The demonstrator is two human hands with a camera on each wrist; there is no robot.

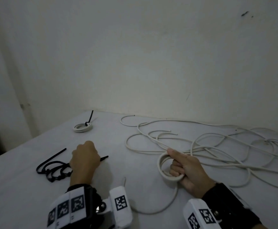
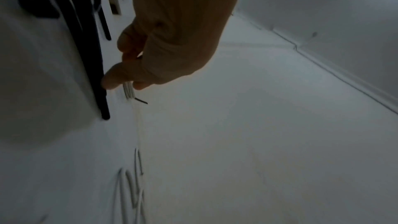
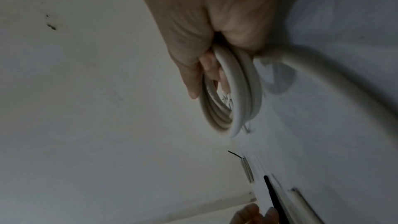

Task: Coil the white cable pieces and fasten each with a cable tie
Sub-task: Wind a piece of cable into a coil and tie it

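Hands grip coil (image 1: 165, 167) (right) and cable tie (image 1: 103, 158) (left) over white table (image 1: 135, 162), bare wall (image 1: 151, 55) behind.

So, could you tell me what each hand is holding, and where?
Right hand grips the coil at its near side, fingers through the loop. Left hand pinches a black tie near its tip.

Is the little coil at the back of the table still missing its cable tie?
No, the far coil already has a black cable tie cinched round it, tail sticking up.
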